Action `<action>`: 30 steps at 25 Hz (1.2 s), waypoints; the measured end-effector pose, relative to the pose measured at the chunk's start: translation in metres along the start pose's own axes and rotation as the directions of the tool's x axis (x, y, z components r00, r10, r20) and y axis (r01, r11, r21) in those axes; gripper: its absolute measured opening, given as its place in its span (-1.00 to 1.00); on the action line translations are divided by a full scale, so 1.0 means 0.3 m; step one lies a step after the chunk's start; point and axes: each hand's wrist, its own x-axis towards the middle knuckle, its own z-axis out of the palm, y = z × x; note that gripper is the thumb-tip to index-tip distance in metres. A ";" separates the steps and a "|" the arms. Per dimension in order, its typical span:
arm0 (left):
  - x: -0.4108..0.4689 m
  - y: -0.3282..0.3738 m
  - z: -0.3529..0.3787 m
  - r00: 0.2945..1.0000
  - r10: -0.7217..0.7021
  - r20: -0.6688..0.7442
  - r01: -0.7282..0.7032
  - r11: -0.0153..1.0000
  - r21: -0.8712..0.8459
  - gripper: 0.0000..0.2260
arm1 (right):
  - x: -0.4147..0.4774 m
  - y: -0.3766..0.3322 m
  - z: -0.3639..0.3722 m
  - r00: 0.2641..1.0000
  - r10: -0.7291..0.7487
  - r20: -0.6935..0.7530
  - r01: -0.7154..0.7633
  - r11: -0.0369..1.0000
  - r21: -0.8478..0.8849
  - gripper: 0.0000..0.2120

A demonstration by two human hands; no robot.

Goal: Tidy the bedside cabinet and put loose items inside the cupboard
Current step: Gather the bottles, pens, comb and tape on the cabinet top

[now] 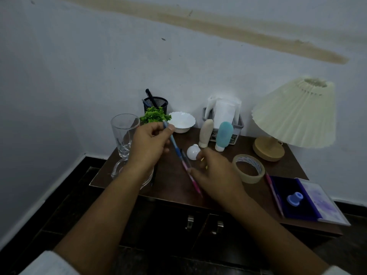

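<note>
Above the dark wooden bedside cabinet (198,135), my left hand (149,144) pinches a blue pen (174,143) by its upper end. The pen slants down to the right. My right hand (215,173) holds a pink pen (193,180) low over the top, with a dark pen (185,155) beside it. A white bulb (193,152) lies just behind my right fingers. A roll of tape (249,168) sits to the right. The two cupboard doors (170,221) below are closed.
At the back stand a mesh pen holder (155,104), a small green plant (155,115), a white bowl (181,122), a tissue box (223,116) and two tubes (224,135). A drinking glass (124,133) is on the left, a lamp (294,116) and blue ink pad (294,197) on the right.
</note>
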 end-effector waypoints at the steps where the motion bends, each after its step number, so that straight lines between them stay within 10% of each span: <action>1: 0.007 -0.004 -0.007 0.999 0.034 -0.009 -0.034 0.999 0.029 -0.85 | -0.004 -0.002 0.012 0.999 -0.026 0.048 0.033 0.990 -0.140 -0.67; 9: 0.026 -0.046 -0.015 0.999 0.013 0.046 -0.018 0.994 0.105 -0.82 | 0.012 -0.027 0.052 0.994 -0.053 0.099 0.086 0.927 -0.366 -0.82; 13: 0.021 -0.046 -0.016 0.996 -0.003 0.084 -0.005 0.996 0.094 -0.81 | 0.040 0.010 -0.008 0.996 0.084 0.013 -0.085 0.984 0.154 -0.95; 17: -0.013 -0.008 0.045 0.961 -0.124 0.247 0.178 0.961 -0.212 -0.80 | 0.033 -0.003 -0.055 0.992 0.032 0.119 -0.107 0.704 0.702 -0.95; 30: -0.059 0.019 0.090 0.965 0.059 0.256 -0.036 0.995 -0.095 -0.70 | 0.037 -0.003 -0.053 0.999 -0.030 -0.022 0.037 0.727 0.686 -0.90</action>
